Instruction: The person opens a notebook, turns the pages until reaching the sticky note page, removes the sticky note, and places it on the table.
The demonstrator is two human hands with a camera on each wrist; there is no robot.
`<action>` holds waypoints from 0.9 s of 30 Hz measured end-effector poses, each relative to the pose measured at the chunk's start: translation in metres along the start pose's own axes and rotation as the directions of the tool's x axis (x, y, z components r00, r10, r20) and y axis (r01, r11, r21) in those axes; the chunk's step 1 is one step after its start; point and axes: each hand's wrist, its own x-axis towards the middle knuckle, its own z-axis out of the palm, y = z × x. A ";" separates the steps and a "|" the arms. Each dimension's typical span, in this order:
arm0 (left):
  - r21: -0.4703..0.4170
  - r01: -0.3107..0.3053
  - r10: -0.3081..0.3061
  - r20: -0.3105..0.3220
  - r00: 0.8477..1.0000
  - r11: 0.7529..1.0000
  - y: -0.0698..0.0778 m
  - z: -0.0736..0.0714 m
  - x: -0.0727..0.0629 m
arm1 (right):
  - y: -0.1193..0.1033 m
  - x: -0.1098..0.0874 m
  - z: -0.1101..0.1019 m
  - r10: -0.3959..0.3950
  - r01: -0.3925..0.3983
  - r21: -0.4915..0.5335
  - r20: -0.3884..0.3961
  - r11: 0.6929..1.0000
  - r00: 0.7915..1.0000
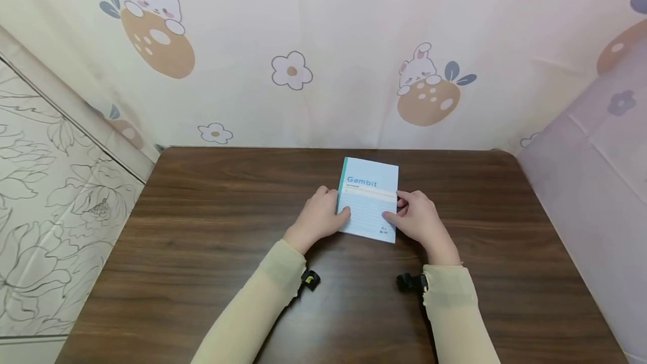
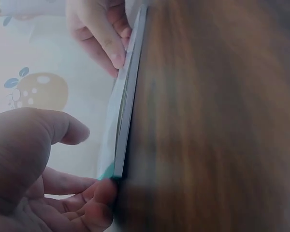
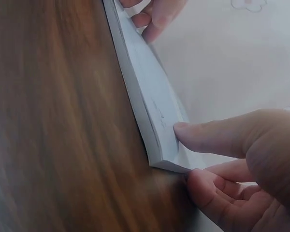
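A light-blue notebook (image 1: 371, 198) with "Gambit" on its cover and a green spine lies closed, slightly turned, on the brown wooden table. On its spine side, my left hand (image 1: 322, 210) touches the spine with bent fingers. The left wrist view shows that hand's thumb (image 2: 70, 129) raised a little off the cover. My right hand (image 1: 415, 215) pinches the opposite edge, its thumb (image 3: 208, 137) on the cover near the lower corner and its fingers at the side. The notebook's page edges (image 3: 135, 96) show in the right wrist view, its underside hidden.
The dark wood-grain table (image 1: 212, 229) reaches back to a pale curtain (image 1: 343, 27) printed with rabbits and flowers. Black wrist straps (image 1: 310, 280) sit at both sleeve cuffs. A flower-patterned panel (image 1: 55, 206) stands at the left.
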 end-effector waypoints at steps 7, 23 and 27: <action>-0.006 -0.019 0.019 -0.013 1.000 1.000 -0.022 -0.011 -0.019 | -0.013 0.000 0.012 -0.057 0.056 0.031 0.041 0.998 0.998; -0.071 0.006 -0.009 -0.051 0.999 0.997 -0.052 -0.026 -0.041 | -0.033 -0.004 0.031 -0.147 0.140 0.067 0.101 0.988 0.984; -0.081 0.017 -0.020 -0.027 0.999 0.997 -0.057 -0.030 -0.042 | -0.032 -0.003 0.032 -0.162 0.153 0.083 0.104 0.985 0.981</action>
